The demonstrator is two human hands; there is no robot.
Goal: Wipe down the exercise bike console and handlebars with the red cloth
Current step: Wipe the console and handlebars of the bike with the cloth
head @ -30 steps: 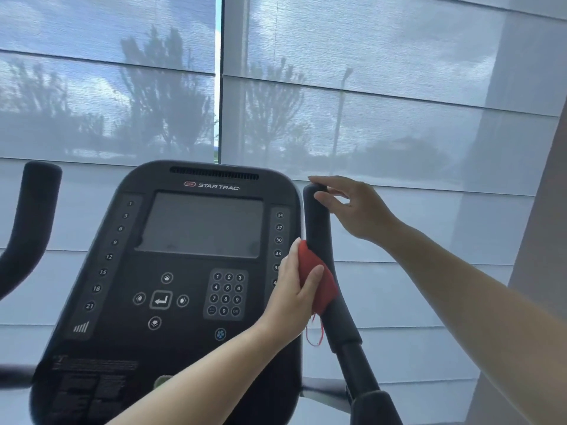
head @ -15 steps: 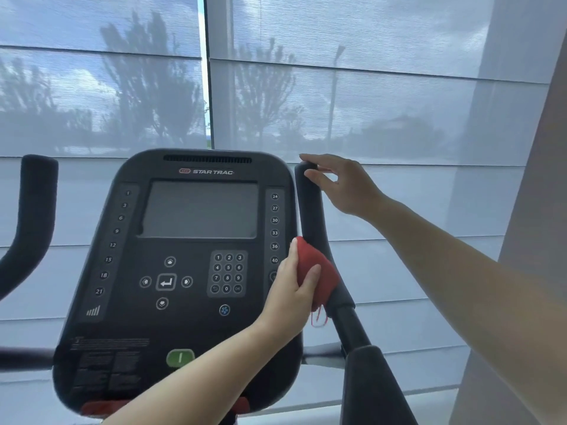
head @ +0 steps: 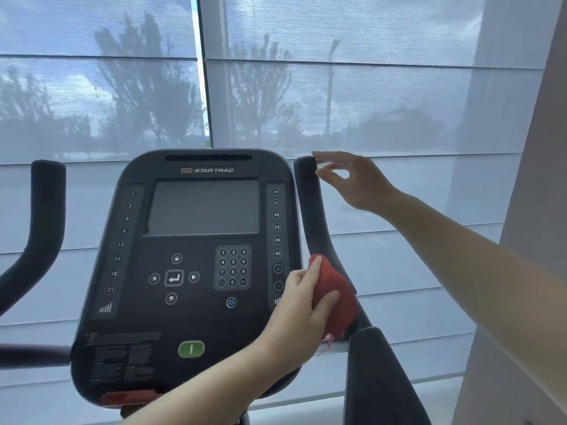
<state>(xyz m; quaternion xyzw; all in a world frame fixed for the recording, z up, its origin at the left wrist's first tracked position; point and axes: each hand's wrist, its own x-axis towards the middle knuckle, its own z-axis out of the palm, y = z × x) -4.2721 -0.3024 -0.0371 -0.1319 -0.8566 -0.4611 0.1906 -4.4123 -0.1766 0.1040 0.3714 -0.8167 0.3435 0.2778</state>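
Against the lower part of the right handlebar, your left hand clamps the red cloth, thumb on the near side and fingers wrapped over the front so the cloth bunches around the bar just above its joint. A loose corner of cloth hangs below your palm. Your left forearm rises from the bottom of the view, crossing in front of the console's lower right corner. Your right hand reaches in from the right with the arm nearly straight; its fingers are spread apart, holding nothing, the fingertips touching or just beside the top end of the same bar. Left of that bar stands the console, its screen dark, a keypad and a green button below. Further left, the left handlebar curves upward. Behind everything hang pale window blinds.
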